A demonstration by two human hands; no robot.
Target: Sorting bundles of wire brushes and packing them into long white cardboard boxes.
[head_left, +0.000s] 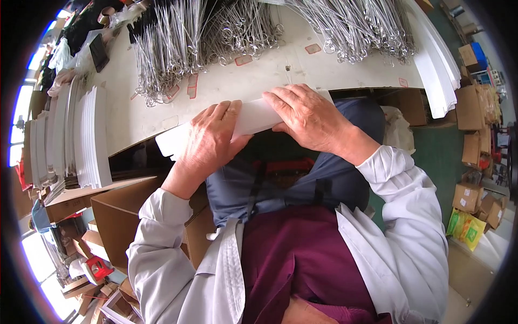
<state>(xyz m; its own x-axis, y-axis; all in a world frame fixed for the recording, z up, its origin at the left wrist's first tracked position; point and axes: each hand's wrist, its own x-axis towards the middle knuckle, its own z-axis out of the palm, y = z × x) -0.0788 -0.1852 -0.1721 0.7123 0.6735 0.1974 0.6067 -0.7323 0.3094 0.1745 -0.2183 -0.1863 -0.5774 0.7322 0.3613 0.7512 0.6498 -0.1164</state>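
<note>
A long, narrow white folded carton (256,115) lies across the front edge of the table, above my lap. My left hand (211,135) grips its left part, with the fingers over the top and the thumb along the near side. Toward the other end, my right hand (308,115) presses on it, fingers bent over its far edge and thumb at the near side. The inside of the carton cannot be seen. Beyond my hands lie bunches of thin metal wire rods (172,48) with looped ends, some with dark bristles.
Stacked flat white cartons stand at the table's left (93,137) and right (438,70) ends. More looped wire rods (356,27) are piled at the far right. A brown cardboard box (121,216) stands open at my left. A dark phone-like slab (99,53) lies far left.
</note>
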